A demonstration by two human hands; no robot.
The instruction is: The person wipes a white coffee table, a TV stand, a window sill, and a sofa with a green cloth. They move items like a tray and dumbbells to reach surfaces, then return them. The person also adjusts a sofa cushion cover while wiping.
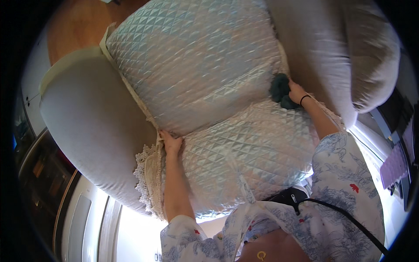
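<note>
A pale quilted sofa cover (196, 62) with lace trim lies over the seat and backrest of a beige sofa. At the crease by the left armrest, my left hand (171, 142) rests on the cover's edge, fingers bent at the trim; whether they grip it cannot be told. My right hand (297, 93), with a black band at the wrist, holds a dark green fluffy cloth or duster (280, 87) against the cover near the right side. Lace trim (147, 180) hangs bunched beside my left forearm.
The rounded sofa armrest (88, 121) stands at the left, and beige sofa cushions (317, 59) rise at the right. Wooden floor (75, 32) shows at the upper left. A glass-fronted cabinet (45, 177) is at the far left. A black cable (347, 216) runs from my chest to the lower right.
</note>
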